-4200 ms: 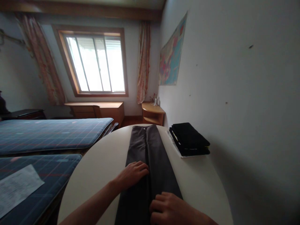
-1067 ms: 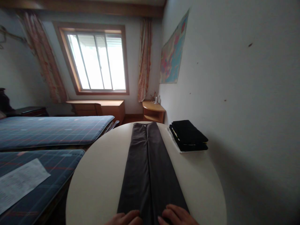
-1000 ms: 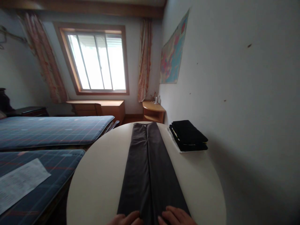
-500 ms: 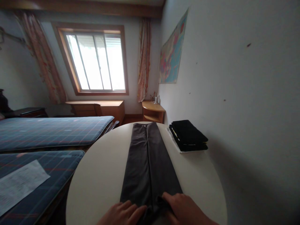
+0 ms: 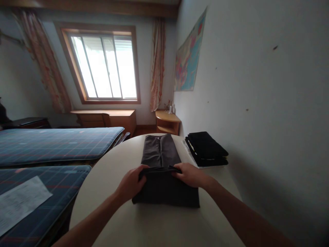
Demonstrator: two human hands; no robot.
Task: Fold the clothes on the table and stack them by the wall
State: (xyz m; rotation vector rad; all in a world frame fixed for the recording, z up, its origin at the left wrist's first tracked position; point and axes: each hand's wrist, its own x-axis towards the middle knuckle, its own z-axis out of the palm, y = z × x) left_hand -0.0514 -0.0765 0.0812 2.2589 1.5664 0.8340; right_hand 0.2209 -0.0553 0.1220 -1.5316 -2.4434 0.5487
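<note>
A dark grey garment (image 5: pixel 166 188), apparently a pair of trousers, lies on the round white table (image 5: pixel 113 171). Its near part is folded over toward the far end, where the collar- or waist-like edge with a small label shows. My left hand (image 5: pixel 132 181) grips the left corner of the folded-over edge, thumb on the near side. At the right corner of that same edge, my right hand (image 5: pixel 189 175) pinches the cloth between thumb and fingers. Some fingertips are hidden by the fabric.
Folded black cloth (image 5: pixel 207 147) is stacked on the table's right side by the wall. Two plaid mattresses (image 5: pixel 61 144) stand to the left, the nearer one with a paper sheet (image 5: pixel 25 202) on it. A desk (image 5: pixel 120 118) and corner shelf (image 5: pixel 168 116) are beyond.
Both hands have moved forward from the table's near edge, carrying the garment's near end up and over. The garment now appears much shorter and doubled.
</note>
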